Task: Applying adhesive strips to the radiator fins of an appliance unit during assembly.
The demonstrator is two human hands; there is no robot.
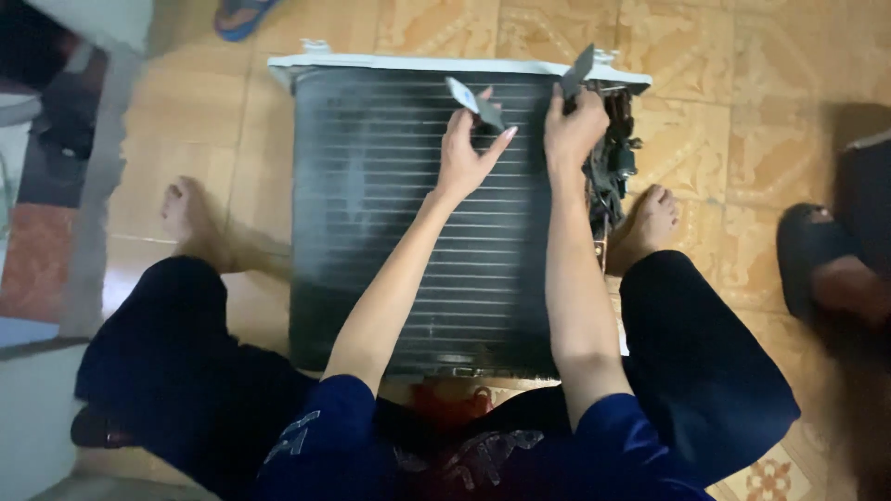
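Head view looks straight down on a patterned tan tile floor [705,56], where a large finned coil unit [390,223] with dark horizontal fins lies flat between the person's spread legs. A white frame strip [390,63] runs along the unit's far edge, and a cluster of dark tubing and fittings [613,167] hangs at its far right corner. Both bare feet rest on the tiles, one at each side of the unit. Someone else's dark sandal [817,255] sits at the right edge, well apart from it.

Over the unit's far part, the left hand [469,153] is half open, thumb and forefinger pinching a small flat grey piece [473,102] while the other fingers spread loose. Just beside it, the right hand [574,125] is closed in a fist around a dark flat tool [579,70] that sticks up past the frame strip.
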